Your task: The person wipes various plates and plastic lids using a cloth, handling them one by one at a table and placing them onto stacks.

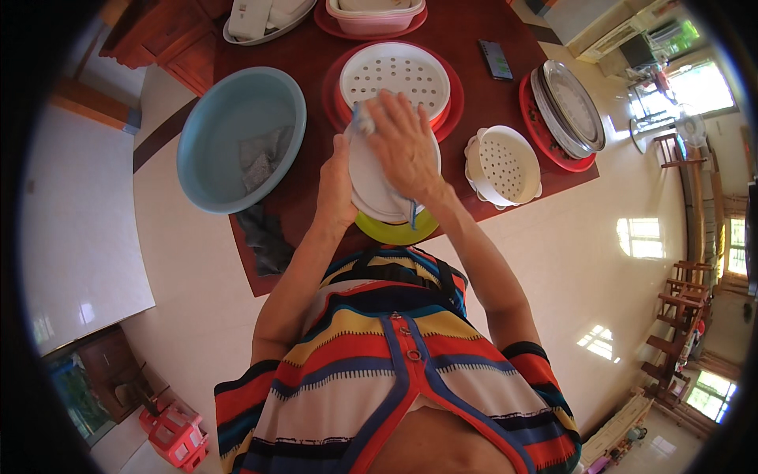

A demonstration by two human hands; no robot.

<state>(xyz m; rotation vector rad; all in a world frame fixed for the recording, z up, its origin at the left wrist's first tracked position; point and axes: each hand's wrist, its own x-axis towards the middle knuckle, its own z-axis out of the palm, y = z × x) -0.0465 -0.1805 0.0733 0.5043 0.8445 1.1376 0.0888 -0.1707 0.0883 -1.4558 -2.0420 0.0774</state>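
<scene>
My left hand [336, 186] grips the left rim of a round white dish or lid [363, 169], its thumb pointing up along the edge. Spread flat over the dish, my right hand [405, 145] presses a pale cloth with blue edging [365, 122] against its surface. A corner of the cloth hangs past the lower rim. Beneath the dish shows a yellow-green round item [397, 233], mostly covered. Just beyond my hands, a white perforated round tray [394, 74] rests in a red-orange container on a red tray [453, 89].
On the dark red table [468, 56] stand a blue basin [222, 124] holding grey cloth, a cream perforated basket [509, 163], a smartphone [495, 59] and stacked plates [573, 106] on a red tray. A pink tub [376, 22] stands behind. Dark cloth [265, 240] lies at the near-left edge.
</scene>
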